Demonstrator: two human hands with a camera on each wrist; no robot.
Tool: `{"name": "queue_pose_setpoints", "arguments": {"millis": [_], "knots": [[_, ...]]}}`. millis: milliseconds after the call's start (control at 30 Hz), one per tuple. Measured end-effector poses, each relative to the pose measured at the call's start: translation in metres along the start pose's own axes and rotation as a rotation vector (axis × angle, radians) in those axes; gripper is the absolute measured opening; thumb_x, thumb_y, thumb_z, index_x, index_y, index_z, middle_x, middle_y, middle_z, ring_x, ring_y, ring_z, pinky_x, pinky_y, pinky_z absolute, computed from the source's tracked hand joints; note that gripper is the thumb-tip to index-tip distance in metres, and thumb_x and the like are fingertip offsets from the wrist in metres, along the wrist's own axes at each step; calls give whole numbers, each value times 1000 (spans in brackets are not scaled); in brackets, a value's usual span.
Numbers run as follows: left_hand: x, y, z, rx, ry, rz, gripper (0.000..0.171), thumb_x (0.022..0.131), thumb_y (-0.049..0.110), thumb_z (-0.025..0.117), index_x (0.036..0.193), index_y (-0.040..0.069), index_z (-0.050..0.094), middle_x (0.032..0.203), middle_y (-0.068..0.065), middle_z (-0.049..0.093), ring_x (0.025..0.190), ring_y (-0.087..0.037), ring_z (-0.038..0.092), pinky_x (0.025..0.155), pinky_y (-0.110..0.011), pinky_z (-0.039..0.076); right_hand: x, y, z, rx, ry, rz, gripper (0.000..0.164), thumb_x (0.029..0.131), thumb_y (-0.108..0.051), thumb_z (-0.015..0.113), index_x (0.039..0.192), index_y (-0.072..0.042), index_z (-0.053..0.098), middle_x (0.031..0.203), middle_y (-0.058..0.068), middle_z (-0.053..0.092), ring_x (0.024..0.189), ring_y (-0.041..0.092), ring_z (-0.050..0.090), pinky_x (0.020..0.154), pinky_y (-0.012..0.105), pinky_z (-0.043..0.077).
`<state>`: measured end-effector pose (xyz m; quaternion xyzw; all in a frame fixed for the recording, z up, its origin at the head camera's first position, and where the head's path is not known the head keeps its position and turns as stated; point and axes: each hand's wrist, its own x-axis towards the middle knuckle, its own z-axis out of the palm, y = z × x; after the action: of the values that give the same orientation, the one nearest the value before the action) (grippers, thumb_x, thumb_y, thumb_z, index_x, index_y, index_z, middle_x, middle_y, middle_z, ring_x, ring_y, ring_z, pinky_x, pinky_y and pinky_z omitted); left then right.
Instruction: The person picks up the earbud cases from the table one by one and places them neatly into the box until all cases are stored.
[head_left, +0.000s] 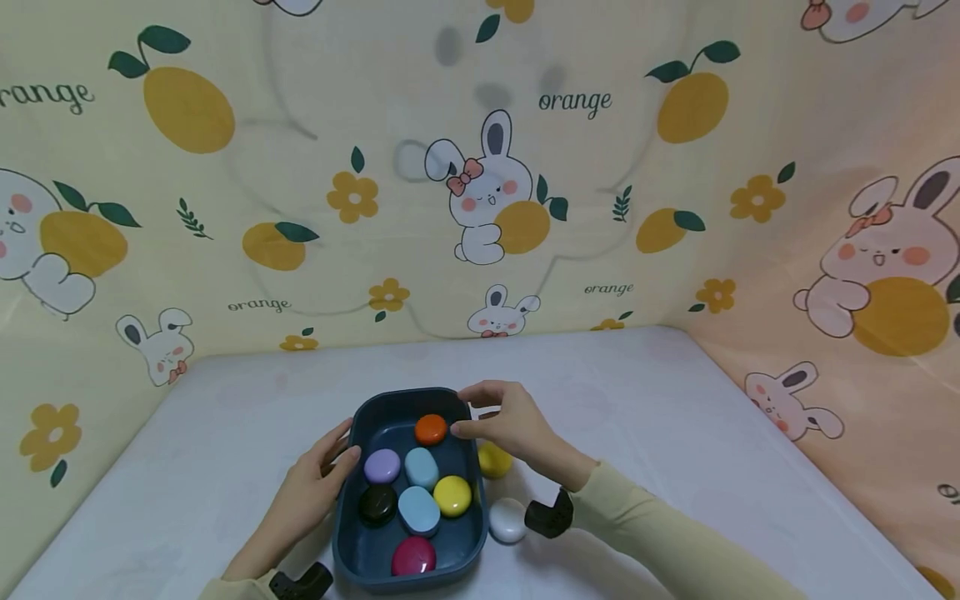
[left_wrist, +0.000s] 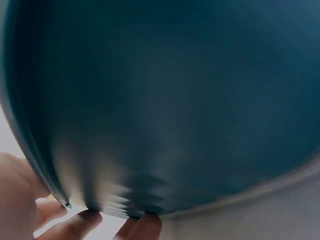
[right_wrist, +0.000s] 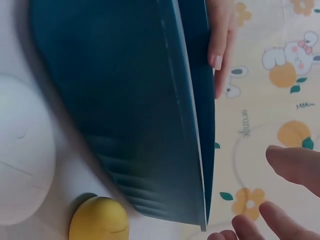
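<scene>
A dark blue tray (head_left: 411, 575) with rounded corners and ribbed ends stands on the white table. My left hand (head_left: 306, 492) holds its left rim, the thumb over the edge and the fingertips (left_wrist: 147, 227) against the outer wall. My right hand (head_left: 517, 425) is at the far right corner, thumb and fingers spread; the right wrist view shows them apart from the tray. Glossy rounded pieces lie inside: an orange one (head_left: 431, 429) near the right thumb, a purple one (head_left: 382, 466), two light blue ones (head_left: 419, 510), a black one (head_left: 377, 505), a yellow one (head_left: 452, 497) and a crimson one (head_left: 413, 556).
Outside the tray, close to its right side, a second yellow piece (head_left: 494, 460) and a white piece (head_left: 507, 521) lie on the table (head_left: 600, 400). A cloth (head_left: 360, 100) printed with rabbits and oranges hangs behind and at both sides.
</scene>
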<state>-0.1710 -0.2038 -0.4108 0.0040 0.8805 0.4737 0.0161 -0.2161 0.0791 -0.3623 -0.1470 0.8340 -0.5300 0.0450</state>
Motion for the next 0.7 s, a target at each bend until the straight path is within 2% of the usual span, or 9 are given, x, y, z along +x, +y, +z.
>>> {"name": "queue_pose_setpoints", "arguments": {"millis": [200,433,700], "knots": [[2,0,1,2,-10,3,62,103,39,51,155,12,31,147,-27,40,129,-48,42,93,-55,47,-4,2,-6,4,19,2,42,84,-27,81,120,-10,68,121,8,65,115,31,56,91,42,52],[3,-1,-2,5,-5,18,59,104,35,51,154,12,32,146,-26,42,129,-46,44,96,-55,44,-5,4,-9,21,22,-14,41,84,-28,80,119,-10,68,121,8,65,114,30,57,91,40,52],[1,-2,-2,4,-1,9,60,104,35,51,154,11,32,147,-25,42,130,-47,43,96,-54,44,-13,11,-18,-5,116,-11,31,83,-20,81,112,-15,71,110,-2,66,107,23,60,91,39,52]]}}
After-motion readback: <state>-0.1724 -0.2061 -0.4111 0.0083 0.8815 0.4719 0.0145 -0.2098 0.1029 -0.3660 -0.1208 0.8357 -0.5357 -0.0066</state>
